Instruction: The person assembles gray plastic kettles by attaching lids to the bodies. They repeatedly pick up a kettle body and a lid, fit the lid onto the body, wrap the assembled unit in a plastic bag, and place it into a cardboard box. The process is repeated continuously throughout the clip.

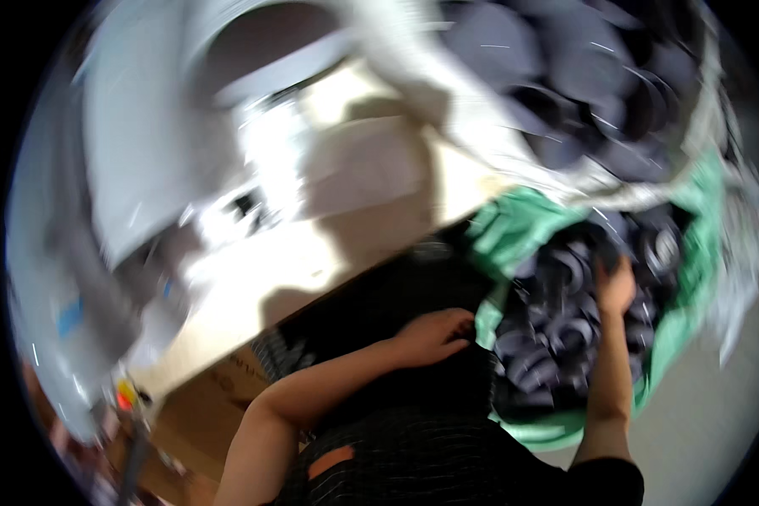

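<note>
Dark-clothed torso (413,455) nearest. Green bag (550,437) alongside, full of dark cup-like parts (572,336). Left hand (434,339) loosely curled, apparently empty; right hand (616,287) closed round one dark part (609,251) over the pile. Probably light, stiff, smooth; best pinched at rim.

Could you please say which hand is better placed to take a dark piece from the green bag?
Probably the right hand: it reaches into the green bag, among the dark pieces. The left hand is outside, near the bag's left edge.
</note>
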Tool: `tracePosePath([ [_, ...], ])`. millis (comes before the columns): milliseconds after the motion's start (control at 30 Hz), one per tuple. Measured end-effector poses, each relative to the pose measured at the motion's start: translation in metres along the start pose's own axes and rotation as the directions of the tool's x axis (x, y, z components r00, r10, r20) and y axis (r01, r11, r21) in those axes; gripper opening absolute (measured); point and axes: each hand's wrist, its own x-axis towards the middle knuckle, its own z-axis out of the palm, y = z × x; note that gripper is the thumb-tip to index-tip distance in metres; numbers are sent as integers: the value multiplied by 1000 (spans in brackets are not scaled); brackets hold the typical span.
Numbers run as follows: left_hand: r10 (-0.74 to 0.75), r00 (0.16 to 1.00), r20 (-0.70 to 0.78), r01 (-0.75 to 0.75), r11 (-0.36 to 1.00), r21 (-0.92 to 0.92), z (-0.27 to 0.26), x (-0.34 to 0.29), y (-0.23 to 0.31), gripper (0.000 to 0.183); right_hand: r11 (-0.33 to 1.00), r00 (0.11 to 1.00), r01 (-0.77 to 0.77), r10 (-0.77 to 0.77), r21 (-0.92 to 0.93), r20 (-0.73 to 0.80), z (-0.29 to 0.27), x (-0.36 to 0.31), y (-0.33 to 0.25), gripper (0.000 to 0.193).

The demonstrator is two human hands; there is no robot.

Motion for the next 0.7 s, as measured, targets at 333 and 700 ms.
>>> tracePosePath([
  [333,311,131,-941,246,910,335,60,-238,-112,49,643,716,680,-477,354,-509,-14,-137,-147,61],
  [700,-27,-889,-458,394,468,-791,238,-779,-274,83,368,666,742,-500,560,-554,-85,-225,-157,62],
])
